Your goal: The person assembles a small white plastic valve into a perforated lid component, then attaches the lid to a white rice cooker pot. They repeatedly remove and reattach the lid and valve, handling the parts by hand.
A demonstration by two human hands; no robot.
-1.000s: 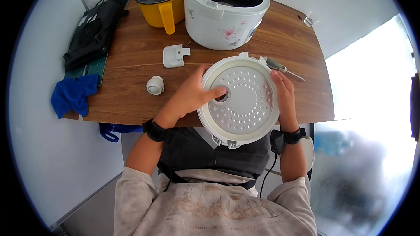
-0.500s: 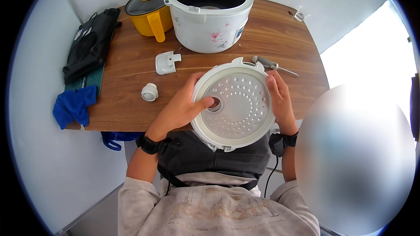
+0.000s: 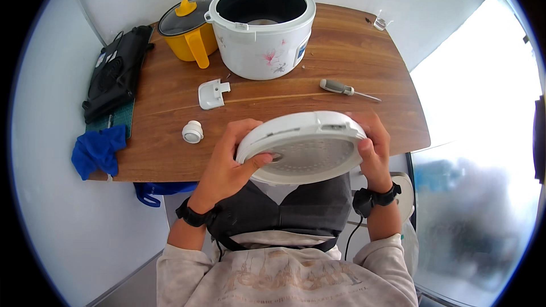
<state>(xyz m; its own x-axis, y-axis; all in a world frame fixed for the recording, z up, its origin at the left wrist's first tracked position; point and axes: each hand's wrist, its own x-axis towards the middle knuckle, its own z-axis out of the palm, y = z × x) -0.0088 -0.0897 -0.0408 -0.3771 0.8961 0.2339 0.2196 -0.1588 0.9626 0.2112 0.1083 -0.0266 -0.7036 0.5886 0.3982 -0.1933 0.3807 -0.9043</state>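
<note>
Between both hands I hold a round white rice cooker lid over the table's near edge and my lap. It is tilted, so its rim edge and part of the dimpled metal inner plate show. My left hand grips its left side, the thumb near the round hole in the plate. On the opposite side my right hand is closed round the rim, thumb on the front. Left of my left hand stands a small white steam valve. A white plastic cover piece lies farther back. Beyond the lid is a grey-handled screwdriver.
At the back stands a white rice cooker body without its lid, beside a yellow pot with a glass lid. A black device on a green mat and a blue cloth lie at the left. A small clear item sits back right.
The lid has tipped from facing me nearly flat to a steep slant, its rim edge now showing. Both hands turned with it and moved slightly lower in view.
</note>
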